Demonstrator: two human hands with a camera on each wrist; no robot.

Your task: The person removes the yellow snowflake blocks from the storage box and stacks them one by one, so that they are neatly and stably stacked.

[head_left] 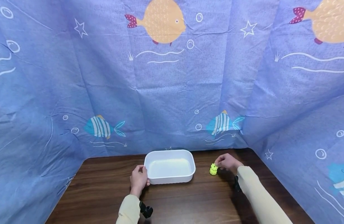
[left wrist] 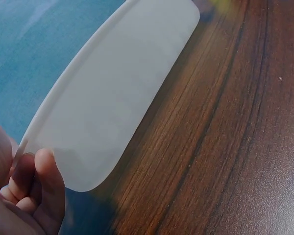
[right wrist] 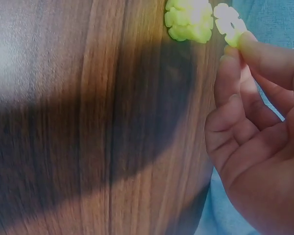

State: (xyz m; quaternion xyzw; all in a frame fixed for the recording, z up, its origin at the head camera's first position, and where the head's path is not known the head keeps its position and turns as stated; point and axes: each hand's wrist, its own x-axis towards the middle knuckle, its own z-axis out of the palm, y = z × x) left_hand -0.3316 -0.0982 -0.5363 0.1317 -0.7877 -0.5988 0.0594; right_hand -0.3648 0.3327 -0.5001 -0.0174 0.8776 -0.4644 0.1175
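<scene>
A white rectangular basin (head_left: 172, 180) stands on the table, its inside bare in the head view. At its near left corner my left hand (head_left: 139, 179) grips the rim, thumb on one side and fingers curled at the other. To the right of the basin, my right hand (head_left: 228, 161) pinches a yellow-green snowflake disc (right wrist: 222, 13) by its edge, between thumb and fingertips. The disc is notched like a flower and held upright. Right beside it, a small stack of matching discs (right wrist: 188, 20) sits on the wood.
The dark wooden table (head_left: 200, 202) has rounded far corners. A blue curtain (head_left: 166, 102) with printed fish hangs right behind the far edge and along both sides. Each wrist wears a black strap mount, the left one (head_left: 146, 210) plainly showing.
</scene>
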